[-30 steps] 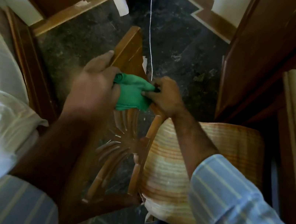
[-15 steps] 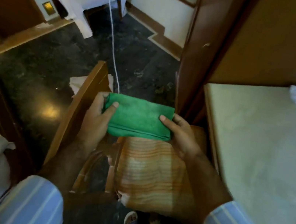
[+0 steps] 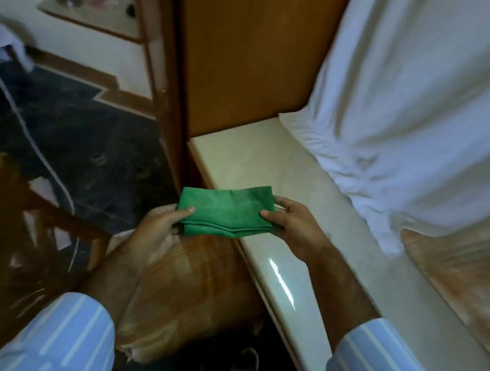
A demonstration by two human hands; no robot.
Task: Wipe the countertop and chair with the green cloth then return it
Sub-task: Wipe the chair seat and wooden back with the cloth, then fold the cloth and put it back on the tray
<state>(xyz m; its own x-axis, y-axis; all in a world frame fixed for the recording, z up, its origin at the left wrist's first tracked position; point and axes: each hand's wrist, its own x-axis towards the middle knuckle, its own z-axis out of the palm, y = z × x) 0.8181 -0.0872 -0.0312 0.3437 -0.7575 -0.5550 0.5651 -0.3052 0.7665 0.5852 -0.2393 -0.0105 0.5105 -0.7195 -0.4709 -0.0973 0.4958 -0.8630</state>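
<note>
— We have moved the green cloth (image 3: 226, 211) away from the chair (image 3: 6, 227) since a moment ago. Now it is up by the corner of the tabletop (image 3: 275, 171).

— Who has it?

— Both of us. Our left hand (image 3: 160, 226) pinches the left end, thumb on top. Our right hand (image 3: 290, 226) pinches the right end the same way. The cloth is folded flat and held in the air.

— Which way does it lie?

— Its long side runs from left to right, from one hand to the other. The right end is already over the tabletop edge. The left end hangs out over the striped seat cushion (image 3: 187, 298).

— So which hand is nearer?

— The right one. We think we only need to push the cloth forward and to the right, then set it down flat.
</note>
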